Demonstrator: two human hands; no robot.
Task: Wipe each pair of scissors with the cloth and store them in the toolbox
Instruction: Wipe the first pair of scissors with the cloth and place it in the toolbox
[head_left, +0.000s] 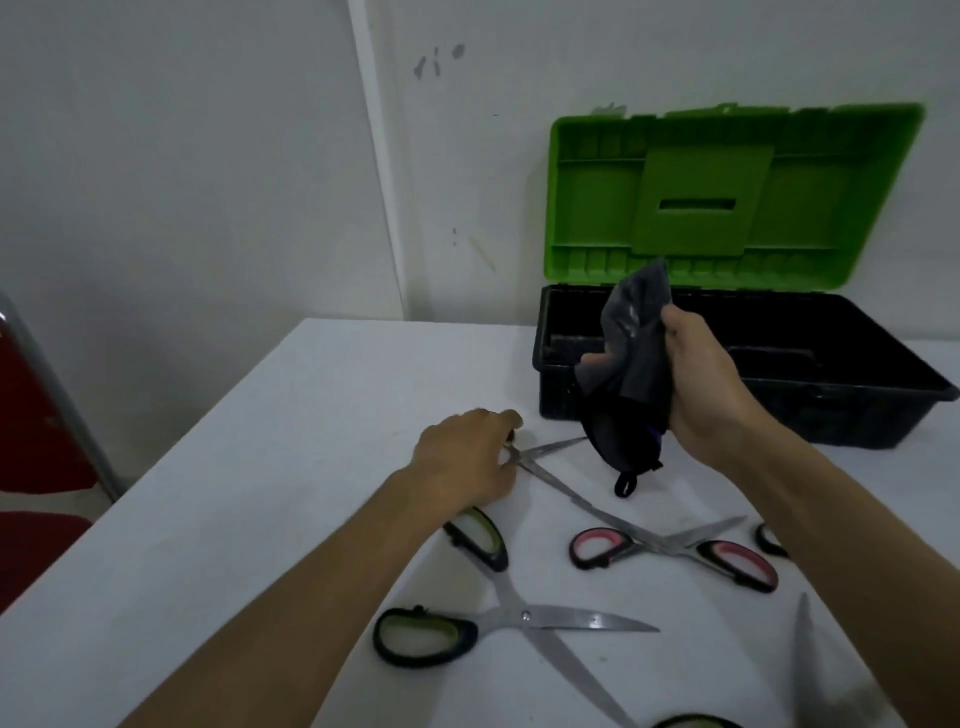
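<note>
Standing open, the toolbox (748, 384) shows a dark tray while right-hand fingers (675, 325) grip the cloth (628, 374).

5 scissors (519, 618), 1 cloth (628, 374), 1 toolbox (883, 395)

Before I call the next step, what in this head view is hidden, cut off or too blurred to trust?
- Handles of the scissors under the left hand: covered by it; only the blades show.
- Toolbox interior: dark, and partly behind the cloth held by the right hand; contents unreadable.
- Scissors at the bottom edge: cut off by the frame.
- Blade at lower right: motion-blurred, handle out of frame.
- Black handle: mostly behind the right forearm.
</note>
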